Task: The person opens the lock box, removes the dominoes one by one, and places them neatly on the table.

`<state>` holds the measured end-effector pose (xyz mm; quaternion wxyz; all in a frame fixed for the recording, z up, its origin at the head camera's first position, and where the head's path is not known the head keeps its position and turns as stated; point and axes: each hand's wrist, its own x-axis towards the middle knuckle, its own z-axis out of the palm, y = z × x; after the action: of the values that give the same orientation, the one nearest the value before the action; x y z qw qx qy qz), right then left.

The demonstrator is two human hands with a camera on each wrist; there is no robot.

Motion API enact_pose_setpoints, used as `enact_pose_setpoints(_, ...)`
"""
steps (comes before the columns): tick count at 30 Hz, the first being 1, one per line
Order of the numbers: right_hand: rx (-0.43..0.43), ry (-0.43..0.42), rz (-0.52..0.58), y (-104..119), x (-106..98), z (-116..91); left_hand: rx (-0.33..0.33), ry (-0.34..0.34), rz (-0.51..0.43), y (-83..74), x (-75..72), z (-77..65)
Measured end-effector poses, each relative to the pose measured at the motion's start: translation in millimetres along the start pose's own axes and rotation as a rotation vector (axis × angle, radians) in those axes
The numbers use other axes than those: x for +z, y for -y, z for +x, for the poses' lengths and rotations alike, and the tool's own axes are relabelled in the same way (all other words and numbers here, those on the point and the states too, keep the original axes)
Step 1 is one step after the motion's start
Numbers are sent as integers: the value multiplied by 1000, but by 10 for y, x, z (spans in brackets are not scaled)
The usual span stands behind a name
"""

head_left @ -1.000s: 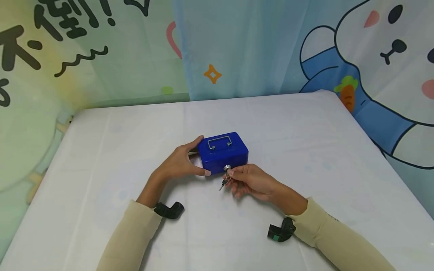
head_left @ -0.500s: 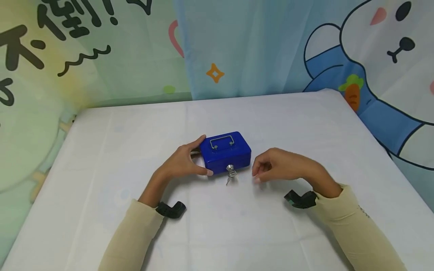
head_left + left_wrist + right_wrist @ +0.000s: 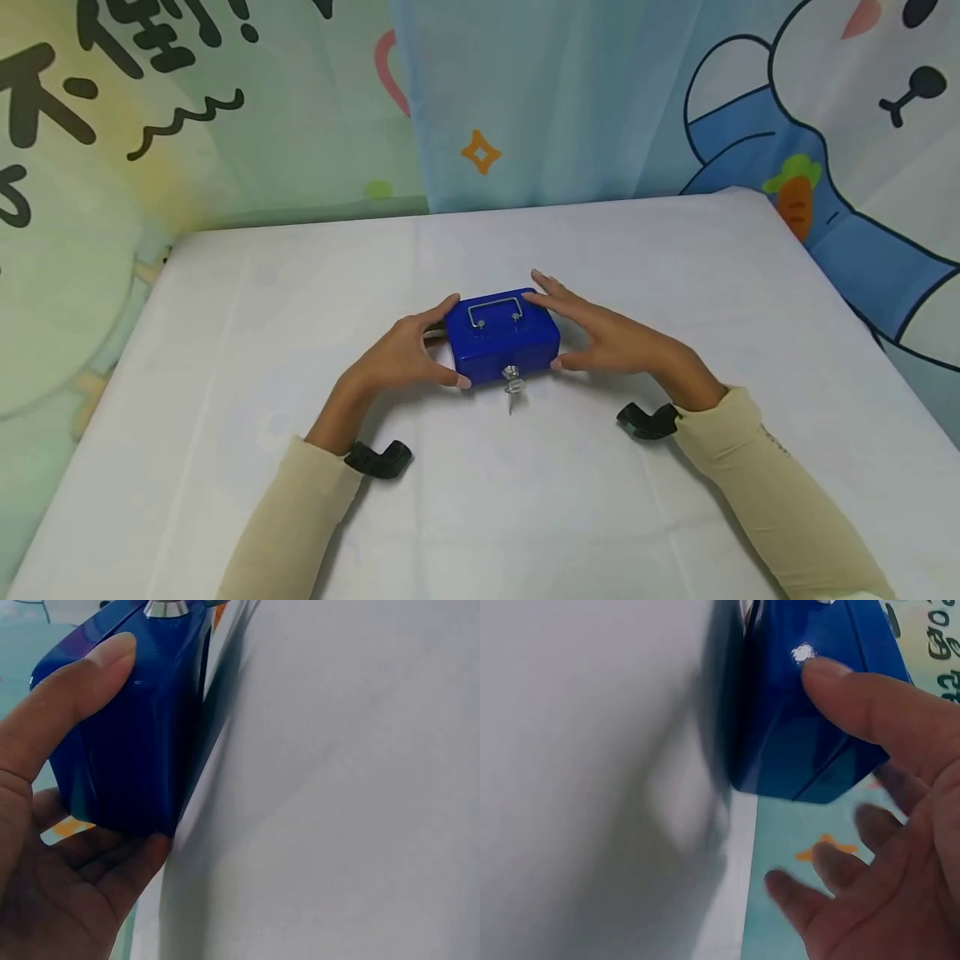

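A small blue cash box with a folding wire handle on its lid sits on the table, lid down. Keys hang from the lock on its front. My left hand grips the box's left end, thumb on the front face and fingers round the back, as the left wrist view of the box also shows. At the right end, my right hand has its fingers spread. Its thumb lies at the front right corner; in the right wrist view the other fingers stand off the box.
A white cloth covers the table. Behind it hangs a printed curtain with cartoon figures and lettering. Each sleeve carries a black wrist camera, one on the left and one on the right.
My right hand has let go of the keys, drawn off to the right, then come back with fingers spread to the box's right end. My left hand keeps its grip.
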<state>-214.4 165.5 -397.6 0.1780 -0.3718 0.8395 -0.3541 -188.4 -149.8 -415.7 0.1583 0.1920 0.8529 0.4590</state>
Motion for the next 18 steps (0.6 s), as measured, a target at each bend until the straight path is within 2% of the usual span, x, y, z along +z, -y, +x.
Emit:
enact_pose_setpoints(4,17,25,-39,5,41,29,3,1,73,-7,-14,-15)
enact_pose_setpoints(10,52,-16,-73,3,85,31,49,-17,154,-5,30,-10)
enact_pose_setpoints(18,28,-38,-103,21,75,37,45,-14,176,-21,21,-5)
